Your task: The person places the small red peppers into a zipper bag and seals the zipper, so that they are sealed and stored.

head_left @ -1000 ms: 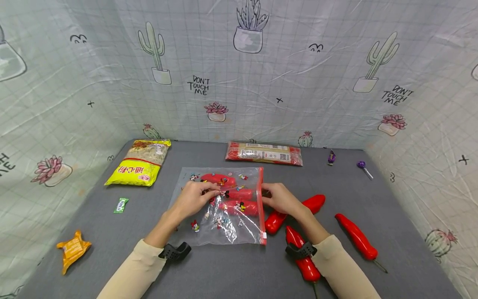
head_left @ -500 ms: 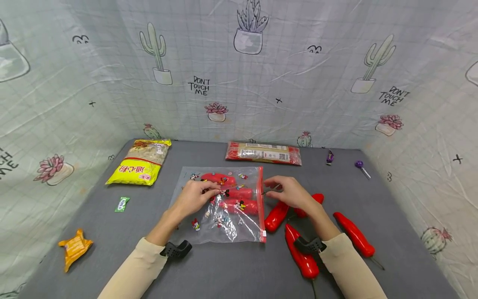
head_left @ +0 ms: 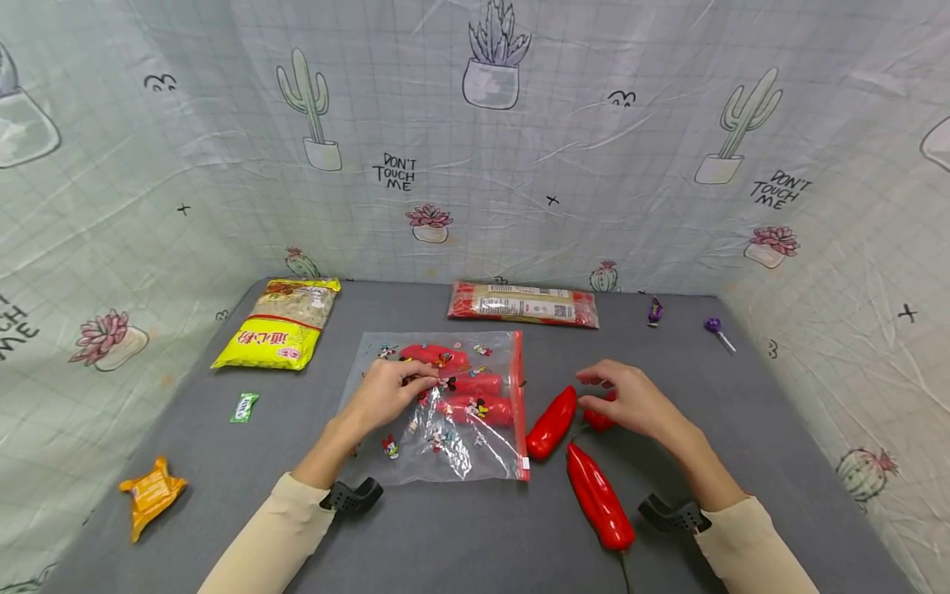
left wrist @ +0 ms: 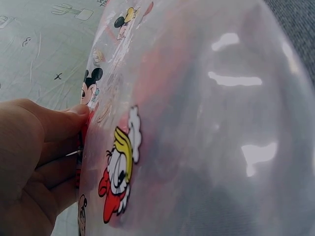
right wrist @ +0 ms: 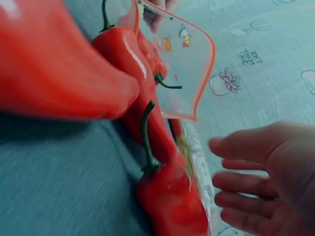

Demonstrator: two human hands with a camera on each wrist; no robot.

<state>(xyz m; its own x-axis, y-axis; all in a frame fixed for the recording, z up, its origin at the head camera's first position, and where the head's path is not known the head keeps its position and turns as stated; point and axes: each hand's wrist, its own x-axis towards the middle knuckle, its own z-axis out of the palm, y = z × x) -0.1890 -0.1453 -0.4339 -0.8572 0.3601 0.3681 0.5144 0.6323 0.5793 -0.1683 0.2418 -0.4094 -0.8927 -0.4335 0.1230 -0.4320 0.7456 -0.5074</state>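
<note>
Three bagged peppers (head_left: 478,410) glow through the clear zip bag (head_left: 486,462), and the left hand (head_left: 386,392) rests over it with the upper film pinched between thumb and fingers. Just right of that grip runs the red zip edge (head_left: 519,412), unsealed: the right wrist camera has the mouth gaping, a green stem (right wrist: 171,86) poking past it! Across to the right hand (head_left: 627,400), well apart from the bag, nothing in it, fingers loosely bowed, thumb standing off. Beneath those fingers, partly hidden, a loose pepper (head_left: 597,421); between them and the zip edge, a second pepper (head_left: 551,425); nearer the body, a third pepper (head_left: 601,503). I'd call the bagging about half done: three in, at least three out, the seal not yet run across. Beyond both hands, the noodle packet (head_left: 523,305) and yellow pasta bag (head_left: 282,326) lie untouched; left of the pinching hand, a green sweet (head_left: 243,407) and an orange packet (head_left: 153,495).
</note>
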